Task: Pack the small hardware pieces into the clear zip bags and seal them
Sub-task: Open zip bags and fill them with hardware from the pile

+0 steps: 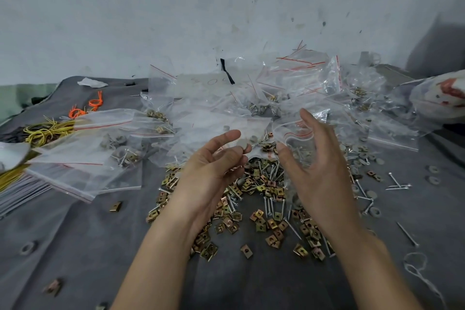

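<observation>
Filled bags [83, 156] lie at nine o'clock; centrally the left hand [208, 166] pinches a grey washer [243, 145] beside a clear zip bag [298, 131] pinched by the right hand [319, 166], above loose hardware [266, 209] at six o'clock, likely mid-filling, next needing the washer dropped into its mouth.

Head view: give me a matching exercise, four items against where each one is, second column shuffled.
Things
1. orange loops
2. brass square clips
3. grey disc
4. clear zip bag

Places
A. held in the right hand
B. heaped loose on the grey cloth, below both hands
C. at the fingertips of the left hand
D. far left on the cloth, next to the yellow loops

Pairs: 1-D, 2-B, 3-C, 4-A.
</observation>
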A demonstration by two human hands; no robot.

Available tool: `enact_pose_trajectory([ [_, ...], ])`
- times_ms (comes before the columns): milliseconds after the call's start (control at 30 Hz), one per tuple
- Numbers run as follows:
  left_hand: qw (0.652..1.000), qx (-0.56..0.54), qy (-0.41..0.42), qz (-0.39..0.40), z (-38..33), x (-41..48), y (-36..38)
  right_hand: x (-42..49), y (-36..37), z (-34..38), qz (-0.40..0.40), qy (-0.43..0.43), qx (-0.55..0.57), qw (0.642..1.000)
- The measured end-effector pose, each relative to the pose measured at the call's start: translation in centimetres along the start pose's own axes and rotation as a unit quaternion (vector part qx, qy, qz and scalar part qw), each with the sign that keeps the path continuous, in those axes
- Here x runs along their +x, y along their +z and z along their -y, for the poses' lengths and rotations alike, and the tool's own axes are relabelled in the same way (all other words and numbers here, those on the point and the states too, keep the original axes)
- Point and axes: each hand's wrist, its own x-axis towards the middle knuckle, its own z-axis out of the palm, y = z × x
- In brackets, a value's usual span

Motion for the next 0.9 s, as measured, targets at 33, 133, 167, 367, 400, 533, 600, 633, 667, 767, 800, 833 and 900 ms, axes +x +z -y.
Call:
enact_pose_trajectory([
  [33,1.0,0.014,0.005,-0.006,0.1,0.0,0.1,0.0,0.0,0.0,0.001,0.0,0.0,1.0],
  [133,0.998,0.059,0.025,-0.029,0.3,0.0,0.3,0.0,0.0,-0.1,0.001,0.0,-0.005,1.0],
  [167,0.996,0.074,0.031,-0.035,0.3,0.0,0.4,0.0,0.0,-0.1,0.002,0.0,-0.007,1.0],
  [367,0.989,0.135,0.052,-0.041,0.8,0.1,0.8,0.0,-0.1,-0.2,-0.001,-0.001,-0.008,1.0],
  [400,0.987,0.143,0.055,-0.041,0.9,0.1,0.7,0.0,-0.1,-0.2,-0.001,-0.002,-0.009,1.0],
  [533,0.975,0.202,0.081,-0.042,1.1,0.1,0.7,0.0,-0.1,-0.2,-0.002,-0.001,-0.01,1.0],
  [600,0.969,0.225,0.096,-0.034,1.1,0.0,0.9,0.0,-0.1,-0.2,-0.005,-0.003,-0.011,1.0],
  [633,0.968,0.228,0.101,-0.029,1.2,0.0,1.0,0.0,-0.1,-0.2,-0.007,-0.004,-0.012,1.0],
  [667,0.967,0.23,0.106,-0.027,1.2,-0.1,1.1,0.0,-0.1,-0.2,-0.008,-0.004,-0.011,1.0],
  [767,0.965,0.235,0.115,-0.021,1.2,0.0,1.2,0.1,0.0,-0.2,-0.007,-0.003,-0.005,1.0],
  [800,0.965,0.235,0.116,-0.019,1.3,0.0,1.2,0.1,0.0,-0.2,-0.007,-0.003,-0.004,1.0],
  [833,0.965,0.235,0.117,-0.017,1.3,0.1,1.1,0.1,0.0,-0.2,-0.007,-0.004,-0.004,1.0],
  [900,0.967,0.226,0.114,-0.015,1.4,0.1,1.1,0.1,0.0,-0.2,-0.008,-0.004,-0.003,1.0],
])
